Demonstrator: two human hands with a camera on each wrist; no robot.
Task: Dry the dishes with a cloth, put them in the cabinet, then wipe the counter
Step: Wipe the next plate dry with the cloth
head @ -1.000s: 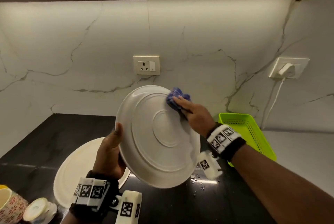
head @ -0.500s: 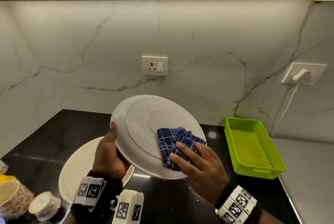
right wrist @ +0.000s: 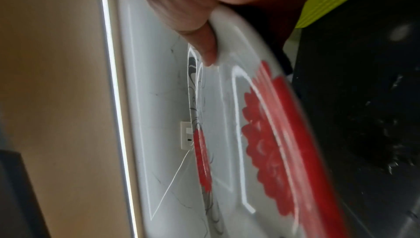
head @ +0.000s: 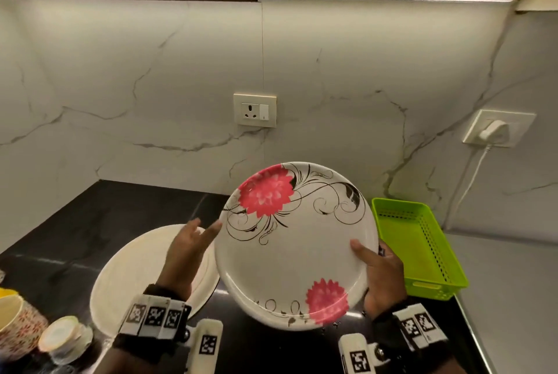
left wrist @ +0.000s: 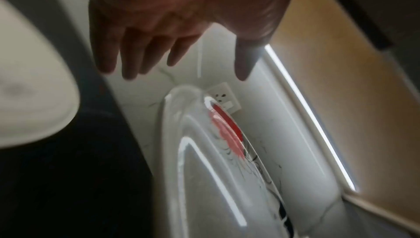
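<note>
Head view showed the right hand (head: 382, 275) pinching the plate (head: 297, 245) by its right rim, thumb on the face, above the desk's (head: 90, 222) front edge. That one-sided hold was the risk: a slick, tilted plate could have slipped and dropped onto the desk. Left hand (head: 188, 248) stood just beside the left rim, fingers (left wrist: 129, 56) spread wide, holding nothing. Behind it lay a second plate (head: 133, 277); toward the right edge, a basket (head: 422, 252). No cloth showed.
</note>
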